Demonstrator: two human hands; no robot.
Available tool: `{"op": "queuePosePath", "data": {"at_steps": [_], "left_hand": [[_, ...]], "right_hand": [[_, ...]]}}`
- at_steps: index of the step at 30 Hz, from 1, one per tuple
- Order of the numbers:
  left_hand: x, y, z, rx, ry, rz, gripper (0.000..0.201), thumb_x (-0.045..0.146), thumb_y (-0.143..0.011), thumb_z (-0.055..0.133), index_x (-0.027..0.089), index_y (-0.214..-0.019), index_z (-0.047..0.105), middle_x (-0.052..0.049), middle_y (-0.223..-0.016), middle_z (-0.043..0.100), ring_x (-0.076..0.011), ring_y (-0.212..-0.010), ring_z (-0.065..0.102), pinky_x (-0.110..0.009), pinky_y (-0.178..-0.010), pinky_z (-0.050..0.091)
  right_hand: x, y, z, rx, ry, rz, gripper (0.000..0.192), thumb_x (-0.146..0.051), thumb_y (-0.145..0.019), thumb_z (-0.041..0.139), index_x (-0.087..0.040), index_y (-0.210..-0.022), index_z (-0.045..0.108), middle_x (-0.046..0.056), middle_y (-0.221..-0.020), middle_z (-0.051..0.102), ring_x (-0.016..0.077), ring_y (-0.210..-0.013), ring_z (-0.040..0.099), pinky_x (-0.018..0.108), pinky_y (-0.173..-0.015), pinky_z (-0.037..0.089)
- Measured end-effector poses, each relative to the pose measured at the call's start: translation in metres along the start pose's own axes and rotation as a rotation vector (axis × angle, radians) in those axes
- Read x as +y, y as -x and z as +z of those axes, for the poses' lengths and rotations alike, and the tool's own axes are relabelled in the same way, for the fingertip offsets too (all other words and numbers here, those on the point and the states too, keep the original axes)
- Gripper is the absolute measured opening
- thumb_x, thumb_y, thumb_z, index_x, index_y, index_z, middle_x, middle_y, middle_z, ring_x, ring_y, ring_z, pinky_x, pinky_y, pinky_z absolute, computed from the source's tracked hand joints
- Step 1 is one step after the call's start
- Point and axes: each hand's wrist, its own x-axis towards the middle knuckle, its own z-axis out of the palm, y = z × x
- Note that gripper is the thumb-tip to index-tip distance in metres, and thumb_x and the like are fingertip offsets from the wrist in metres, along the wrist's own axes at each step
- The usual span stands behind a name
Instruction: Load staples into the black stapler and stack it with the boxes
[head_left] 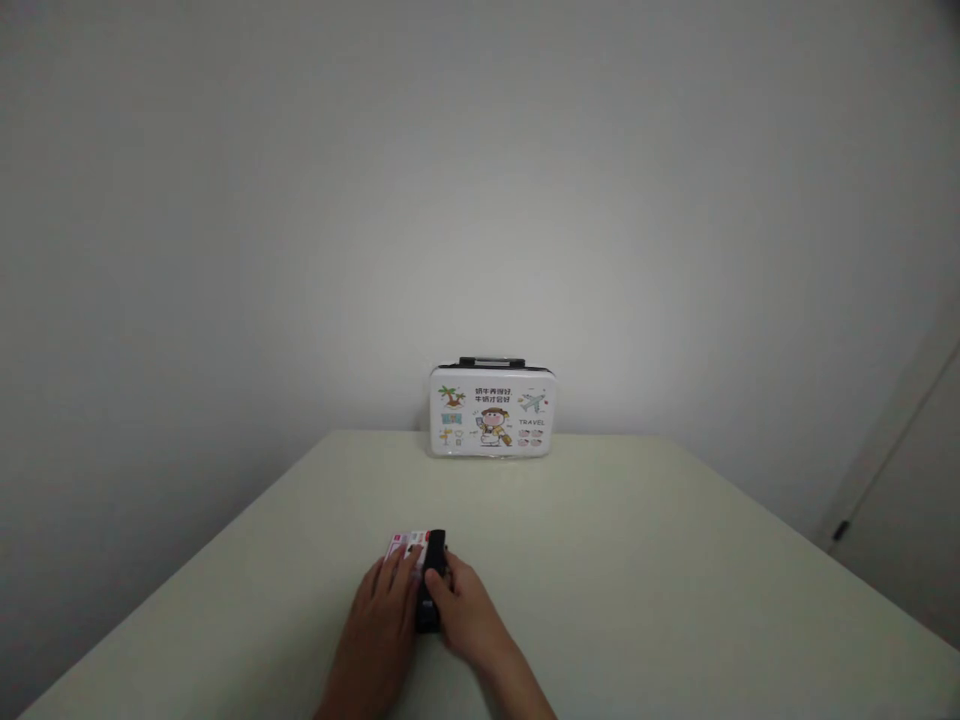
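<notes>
My left hand [382, 610] lies flat with its fingers stretched over a small white and pink printed paper [397, 541] on the table, covering most of it. Along the paper's right edge is a long black stapler [429, 608], pointing away from me. My right hand [465, 610] grips the stapler from the right side, thumb on top and fingers curled around the far side. The two hands are close together, with the stapler between them. Whether the paper sits inside the stapler's jaws is hidden.
A white carry case [491, 412] with cartoon prints and a black handle stands upright at the back of the pale table [637, 560], near the wall. On the right, a thin dark cord with a small black piece [841, 531] runs down beyond the table edge.
</notes>
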Motion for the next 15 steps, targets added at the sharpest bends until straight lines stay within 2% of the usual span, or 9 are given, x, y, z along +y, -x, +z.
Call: {"op": "queuePosePath", "data": {"at_steps": [2, 5, 7, 9, 12, 15], "left_hand": [[-0.030, 0.011, 0.003, -0.029, -0.005, -0.003, 0.054, 0.015, -0.095, 0.039, 0.020, -0.148, 0.045, -0.006, -0.157, 0.040, -0.0267, -0.146, 0.033, -0.047, -0.116, 0.038], [-0.065, 0.024, 0.008, -0.066, 0.002, -0.043, 0.049, 0.017, -0.096, 0.037, 0.021, -0.143, 0.051, -0.007, -0.153, 0.045, -0.0262, -0.142, 0.040, -0.046, -0.113, 0.039], [-0.077, 0.028, 0.008, -0.059, 0.016, -0.156, 0.047, 0.021, -0.098, 0.036, 0.023, -0.142, 0.052, -0.008, -0.149, 0.050, -0.0276, -0.138, 0.043, -0.050, -0.112, 0.037], [-0.080, 0.027, 0.001, -0.022, 0.039, -0.301, 0.046, 0.027, -0.101, 0.032, 0.024, -0.144, 0.049, -0.008, -0.146, 0.054, -0.0301, -0.137, 0.043, -0.058, -0.112, 0.031], [-0.071, 0.020, -0.020, 0.084, 0.105, -0.439, 0.046, 0.029, -0.103, 0.027, 0.023, -0.145, 0.047, -0.009, -0.145, 0.054, -0.0315, -0.140, 0.039, -0.065, -0.114, 0.022], [-0.044, 0.006, -0.044, 0.217, 0.213, -0.422, 0.045, 0.031, -0.103, 0.029, 0.022, -0.143, 0.047, -0.010, -0.146, 0.052, -0.0290, -0.141, 0.037, -0.062, -0.118, 0.018]], "right_hand": [[0.004, -0.010, 0.026, -0.004, 0.014, -0.017, 0.038, -0.040, -0.096, 0.054, -0.019, -0.126, 0.062, 0.009, -0.120, 0.067, 0.0250, -0.109, 0.063, 0.038, -0.098, 0.047], [0.008, -0.022, 0.061, 0.014, 0.081, 0.037, 0.034, -0.036, -0.094, 0.053, -0.015, -0.120, 0.060, 0.011, -0.109, 0.069, 0.0256, -0.099, 0.065, 0.039, -0.090, 0.050], [0.009, -0.026, 0.077, 0.031, 0.124, 0.084, 0.033, -0.037, -0.094, 0.053, -0.014, -0.116, 0.059, 0.011, -0.101, 0.069, 0.0269, -0.094, 0.066, 0.039, -0.085, 0.050], [0.007, -0.027, 0.084, 0.063, 0.122, 0.115, 0.041, -0.042, -0.095, 0.053, -0.012, -0.123, 0.055, 0.011, -0.097, 0.069, 0.0275, -0.093, 0.066, 0.039, -0.083, 0.050], [0.004, -0.019, 0.071, 0.181, 0.091, 0.145, 0.060, -0.053, -0.100, 0.042, -0.009, -0.140, 0.041, 0.008, -0.088, 0.068, 0.0261, -0.086, 0.066, 0.037, -0.078, 0.050], [0.006, -0.003, 0.022, 0.355, 0.213, 0.134, 0.060, -0.052, -0.102, 0.032, -0.011, -0.144, 0.040, 0.004, -0.075, 0.064, 0.0247, -0.070, 0.062, 0.034, -0.065, 0.047]]}}
